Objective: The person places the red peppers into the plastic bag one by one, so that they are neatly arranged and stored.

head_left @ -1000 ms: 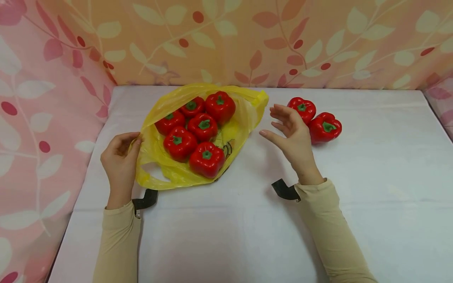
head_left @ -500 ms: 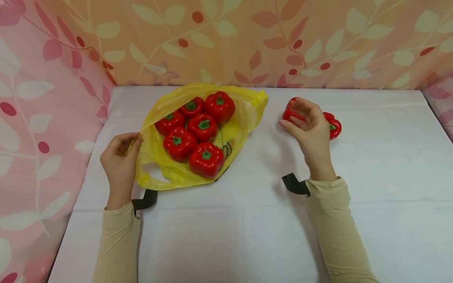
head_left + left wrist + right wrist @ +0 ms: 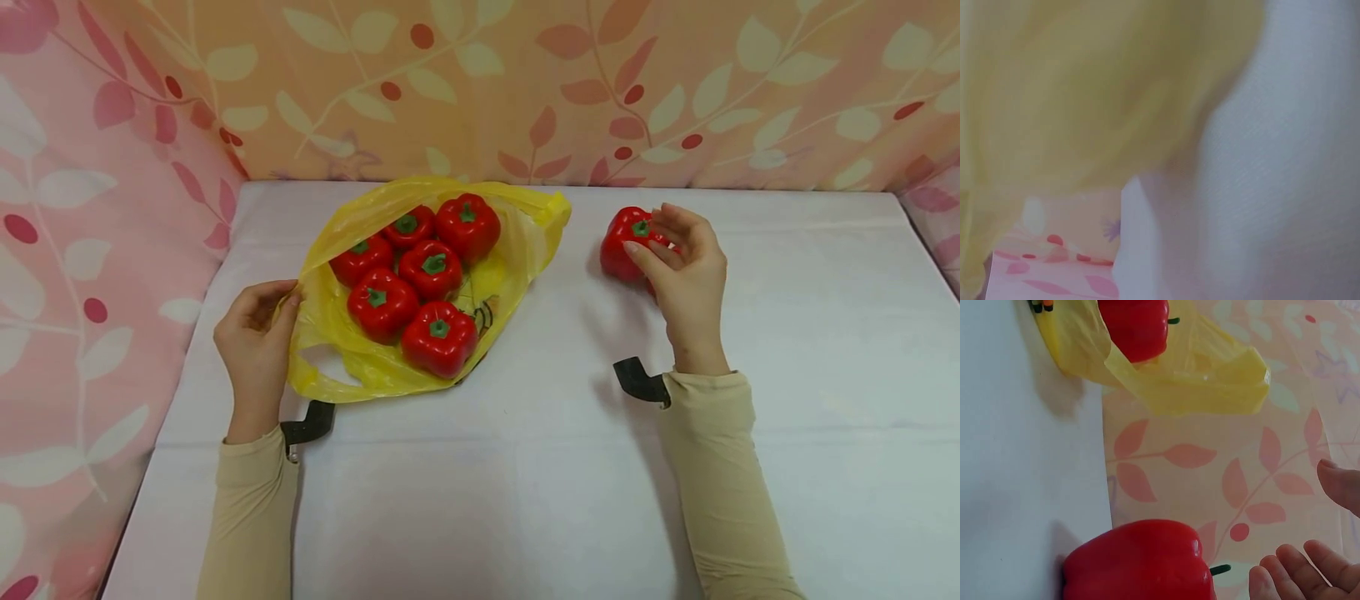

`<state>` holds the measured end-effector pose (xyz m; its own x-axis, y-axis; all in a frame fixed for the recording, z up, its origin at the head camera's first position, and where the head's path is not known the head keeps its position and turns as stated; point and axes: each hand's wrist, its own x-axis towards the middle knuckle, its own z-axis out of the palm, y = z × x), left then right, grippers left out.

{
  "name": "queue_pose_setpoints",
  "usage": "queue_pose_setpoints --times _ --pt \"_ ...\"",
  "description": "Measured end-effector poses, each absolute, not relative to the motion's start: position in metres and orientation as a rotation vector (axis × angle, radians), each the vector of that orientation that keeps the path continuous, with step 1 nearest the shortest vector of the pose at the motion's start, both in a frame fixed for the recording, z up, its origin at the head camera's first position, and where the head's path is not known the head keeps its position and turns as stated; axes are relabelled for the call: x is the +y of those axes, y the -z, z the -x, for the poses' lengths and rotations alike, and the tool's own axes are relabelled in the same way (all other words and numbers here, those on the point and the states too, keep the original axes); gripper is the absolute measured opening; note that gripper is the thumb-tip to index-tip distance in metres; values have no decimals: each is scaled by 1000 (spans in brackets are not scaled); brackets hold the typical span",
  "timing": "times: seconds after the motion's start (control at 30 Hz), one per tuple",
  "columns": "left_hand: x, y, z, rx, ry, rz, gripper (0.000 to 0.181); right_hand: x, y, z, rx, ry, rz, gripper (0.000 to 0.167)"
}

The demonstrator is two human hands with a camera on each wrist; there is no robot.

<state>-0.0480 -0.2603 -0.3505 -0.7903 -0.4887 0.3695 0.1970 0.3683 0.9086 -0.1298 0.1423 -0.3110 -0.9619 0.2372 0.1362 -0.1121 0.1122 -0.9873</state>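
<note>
My left hand (image 3: 253, 346) pinches the left edge of a yellow plastic bag (image 3: 330, 371) between thumb and fingers. Several red bell peppers (image 3: 381, 307) with green stems sit inside its wide mouth. On the right, my right hand (image 3: 692, 279) hovers above the table with its thumb and fingers apart, holding nothing. A loose red bell pepper (image 3: 617, 250) stands just left of that hand. Another loose one is mostly hidden behind the hand, with only slivers of red showing. In the right wrist view, the fingers (image 3: 1300, 572) are spread near the loose pepper's stem.
A white cloth (image 3: 480, 500) covers the table. A patterned curtain (image 3: 525, 83) stands behind it, and a pink one (image 3: 45, 250) closes off the left side. Black wrist mounts (image 3: 637, 382) stick out from the sleeves. Blurred yellow plastic fills much of the left wrist view.
My right hand has moved rightward, from beside the loose peppers to over the right-hand one, which it now mostly covers. The left hand and the bag have stayed put.
</note>
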Motion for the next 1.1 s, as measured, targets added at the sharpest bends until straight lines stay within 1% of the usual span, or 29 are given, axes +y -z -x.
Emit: queue_pose_setpoints --times 0.17,0.37,0.67,0.93,1.1 --pt "-260 351 48 -2020 1476 -253 16 148 312 135 -2156 -1881 160 49" --pt "-259 350 48 -2027 1471 -253 16 155 317 141 -2342 -1663 215 55" --pt "-259 350 47 -2036 1466 -263 15 161 321 150 -2484 -1461 196 59" --pt "-259 350 48 -2023 1483 -263 16 163 321 158 -2728 -1290 214 71" --pt "-258 349 47 -2014 1493 -253 16 164 323 161 -2814 -1227 183 74"
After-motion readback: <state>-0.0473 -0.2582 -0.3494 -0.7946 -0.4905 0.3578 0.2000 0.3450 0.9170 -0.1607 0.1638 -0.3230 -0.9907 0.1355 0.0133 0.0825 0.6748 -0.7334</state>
